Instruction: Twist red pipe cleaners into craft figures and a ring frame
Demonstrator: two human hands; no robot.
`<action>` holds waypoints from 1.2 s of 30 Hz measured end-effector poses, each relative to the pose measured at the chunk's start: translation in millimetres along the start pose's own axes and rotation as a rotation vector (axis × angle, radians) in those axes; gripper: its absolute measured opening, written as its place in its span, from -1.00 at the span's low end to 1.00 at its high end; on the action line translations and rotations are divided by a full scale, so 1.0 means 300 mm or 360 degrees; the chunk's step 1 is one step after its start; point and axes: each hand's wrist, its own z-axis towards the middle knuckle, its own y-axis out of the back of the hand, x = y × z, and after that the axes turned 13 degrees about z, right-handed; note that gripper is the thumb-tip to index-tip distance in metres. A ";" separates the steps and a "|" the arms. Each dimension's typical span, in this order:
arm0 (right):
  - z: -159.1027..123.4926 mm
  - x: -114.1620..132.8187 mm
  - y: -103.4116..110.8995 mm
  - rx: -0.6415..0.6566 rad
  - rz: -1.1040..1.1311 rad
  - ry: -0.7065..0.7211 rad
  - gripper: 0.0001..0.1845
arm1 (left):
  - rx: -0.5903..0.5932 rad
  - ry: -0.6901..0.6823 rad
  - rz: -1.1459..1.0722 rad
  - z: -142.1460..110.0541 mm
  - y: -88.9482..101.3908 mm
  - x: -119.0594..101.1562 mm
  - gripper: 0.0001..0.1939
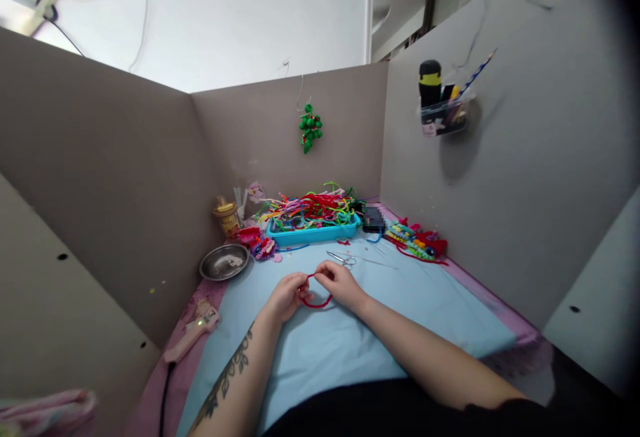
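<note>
A red pipe cleaner (317,302) is bent into a loop between both my hands, low over the light blue cloth (350,343). My left hand (286,295) pinches its left end with curled fingers. My right hand (338,281) pinches the upper right part of the loop, fingers closed. Small silver scissors (342,259) lie just beyond my right hand. Behind them stands a blue tray (314,233) heaped with several coloured pipe cleaners.
A metal bowl (224,261) and a yellow-lidded jar (227,217) sit at the back left. A pink glue gun (194,330) lies at the left edge. Finished colourful pieces (417,239) lie at the right. Grey partitions wall the desk; a green ornament (311,128) hangs on the back one.
</note>
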 end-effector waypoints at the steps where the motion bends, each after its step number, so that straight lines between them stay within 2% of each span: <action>1: -0.001 0.006 -0.001 0.0024 0.0006 0.0006 -0.90 | 0.0026 0.0003 0.0003 -0.001 0.000 0.001 -0.79; 9: -0.003 0.021 -0.002 0.0004 0.0091 0.0010 -0.87 | 0.0104 0.0072 0.0107 -0.007 -0.011 0.002 -0.77; 12: 0.005 0.011 -0.003 -0.0033 0.0287 -0.0086 -0.85 | 0.0010 0.0000 -0.0018 0.000 -0.002 -0.001 -0.77; 16: 0.017 0.003 -0.006 -0.0023 0.0641 -0.0328 -0.60 | -0.0188 -0.0161 -0.0280 0.015 0.027 -0.011 -0.80; 19: 0.021 0.000 -0.008 0.0009 0.0716 -0.0420 -0.58 | -0.0267 -0.0190 -0.0412 0.022 0.043 -0.018 -0.82; 22: 0.024 -0.006 -0.003 -0.0044 0.0728 -0.0414 -0.63 | -0.0282 -0.0128 -0.0437 0.021 0.046 -0.020 -0.86; 26: 0.030 -0.010 0.009 -0.0185 0.0730 -0.0380 -0.72 | -0.0206 -0.0077 -0.0373 0.017 0.048 -0.012 -0.88; 32: 0.034 -0.014 0.013 -0.0214 0.0638 -0.0280 -0.76 | -0.0141 -0.0021 -0.0205 0.012 0.047 -0.007 -0.88; 36: 0.038 -0.023 0.034 -0.0288 0.0545 -0.0247 -0.73 | -0.0105 -0.0090 -0.0126 0.005 0.027 -0.022 -0.73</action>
